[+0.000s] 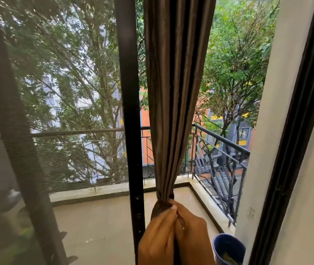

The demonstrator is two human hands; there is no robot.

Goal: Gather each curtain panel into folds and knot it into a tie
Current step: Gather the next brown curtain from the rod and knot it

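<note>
curtain panel (173, 92): gathered into tight folds, it rises straight up from my hands and is cinched just above the fingertips.
knot (164, 197): sits directly above both hands. i judge it formed but not yet snug.
left hand (158, 234): fingers curled round the fabric just under the knot.
right hand (192, 232): pressed against the left, gripping the same bunch of fabric.
doing it well: i'd pull straight down, evenly with both hands, and hold the folds bunched so the knot tightens without slipping.
bucket (228, 249): blue, just right of the right hand. i'd steer clear of it.
</note>
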